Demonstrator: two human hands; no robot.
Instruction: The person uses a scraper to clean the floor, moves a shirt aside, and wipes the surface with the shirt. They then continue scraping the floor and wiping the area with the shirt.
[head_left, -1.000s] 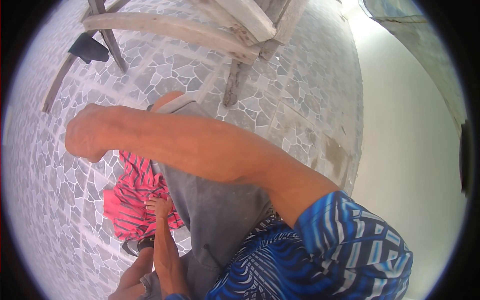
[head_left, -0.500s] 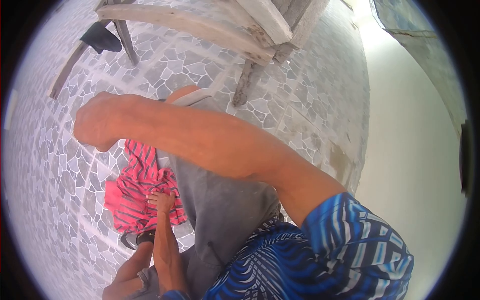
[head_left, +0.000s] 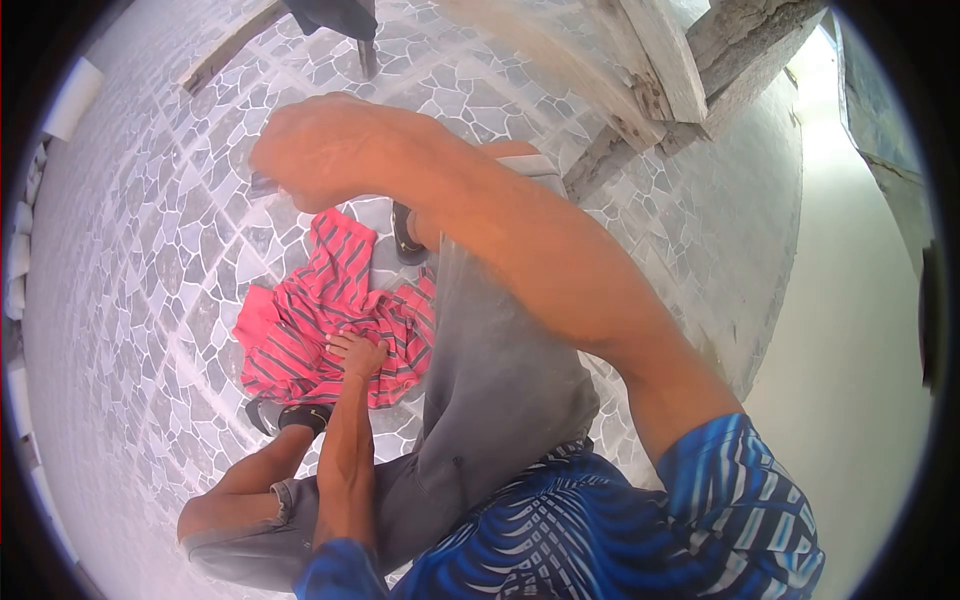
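The pink striped shirt (head_left: 300, 335) lies rumpled on the stone-patterned floor (head_left: 150, 290), between the person's two dark sandals (head_left: 407, 238). The left hand (head_left: 357, 355) rests on it palm down, fingers extended rather than gripping. Well apart from it, the right hand (head_left: 310, 145) is raised beyond the shirt (a small dark thing (head_left: 264, 185) peeks out at its edge); whether its fingers are closed, one cannot tell.

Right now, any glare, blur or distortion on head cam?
Head view: fisheye bend, black corners; glare near the top of the pale wall; raised right hand looks soft; striped cloth and left hand read clearer.
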